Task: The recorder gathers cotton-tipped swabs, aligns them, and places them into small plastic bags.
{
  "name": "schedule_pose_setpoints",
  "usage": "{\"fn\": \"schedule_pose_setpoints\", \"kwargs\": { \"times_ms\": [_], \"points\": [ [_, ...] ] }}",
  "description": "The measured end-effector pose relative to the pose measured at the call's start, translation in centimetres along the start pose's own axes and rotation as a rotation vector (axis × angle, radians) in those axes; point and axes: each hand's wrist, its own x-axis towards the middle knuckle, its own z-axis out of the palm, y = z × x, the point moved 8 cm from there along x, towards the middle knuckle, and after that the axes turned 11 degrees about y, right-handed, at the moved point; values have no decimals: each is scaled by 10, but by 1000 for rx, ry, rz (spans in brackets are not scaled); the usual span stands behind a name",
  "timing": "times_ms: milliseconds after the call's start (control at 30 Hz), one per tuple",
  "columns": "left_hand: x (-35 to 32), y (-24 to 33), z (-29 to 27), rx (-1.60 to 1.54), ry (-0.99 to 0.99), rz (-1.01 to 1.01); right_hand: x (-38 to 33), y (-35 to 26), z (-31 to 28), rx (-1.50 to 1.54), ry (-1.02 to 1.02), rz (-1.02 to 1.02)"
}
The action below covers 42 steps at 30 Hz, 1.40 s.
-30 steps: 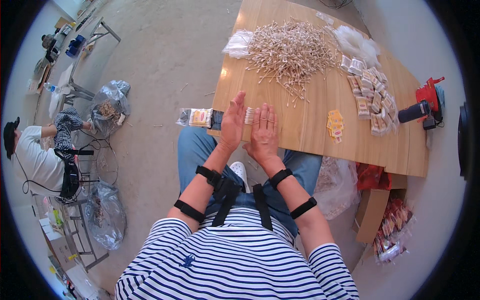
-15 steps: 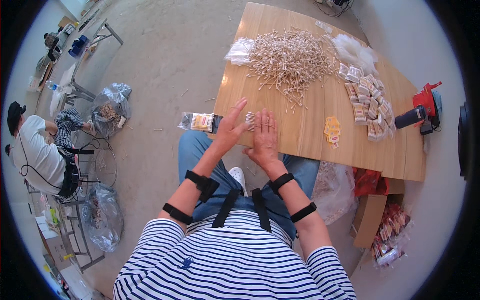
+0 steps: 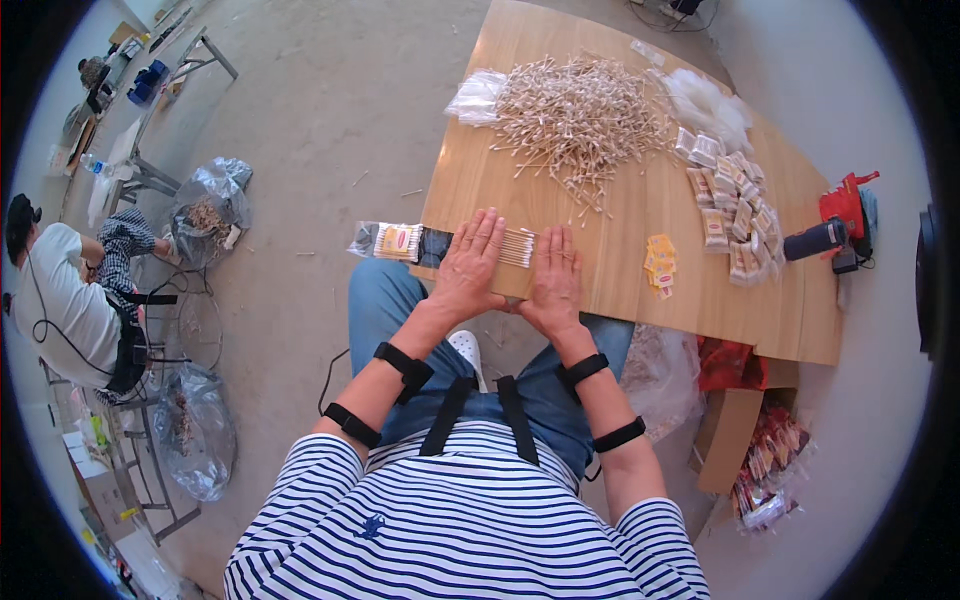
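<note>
Swabs by near table edge — between left hand and right hand, both flat, clasping nothing; open room rightward to yellow cards.

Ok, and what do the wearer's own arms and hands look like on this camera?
The left hand and right hand are ungloved. The left wrist band, right wrist band, left forearm band and right forearm band are black; a dark block sits on the first. The left sleeve and right sleeve are white with dark-blue stripes.
</note>
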Motion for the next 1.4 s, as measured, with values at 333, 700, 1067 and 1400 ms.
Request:
{"fn": "schedule_pose_setpoints", "kwargs": {
  "times_ms": [333,700,1067,1400],
  "points": [
    [2,-1,0,44,30,39,16,-23,-3,75,-37,-172],
    [-8,4,4,165,11,33,4,-31,9,149,33,-288],
    [0,1,7,231,21,16,4,-12,2,0,37,-145],
    [-12,3,10,279,128,55,-5,-27,13,-120,46,-9]
  ]
}}
